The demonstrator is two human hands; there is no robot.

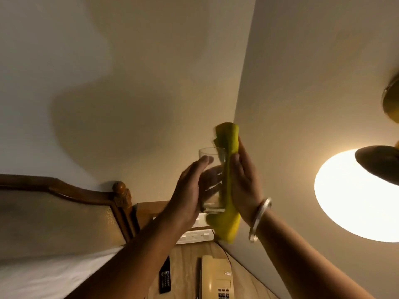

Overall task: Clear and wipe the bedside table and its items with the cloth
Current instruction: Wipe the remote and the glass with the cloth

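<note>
A clear drinking glass [212,203] is held upright in the air above the bedside table [185,266]. My left hand [190,190] is wrapped around its left side. My right hand [244,182] presses a yellow-green cloth [228,143] flat against the glass's right side; the cloth runs from above the rim to below the base. A metal bangle sits on my right wrist. On the wooden table below lie a black remote control [165,277] and a beige telephone [217,279].
A lit lamp [354,195] glows at the right, near my right forearm. A carved wooden headboard [90,199] and white bedding [43,275] are at the left. White wall sockets [194,235] sit behind the table. The room's corner is close behind the glass.
</note>
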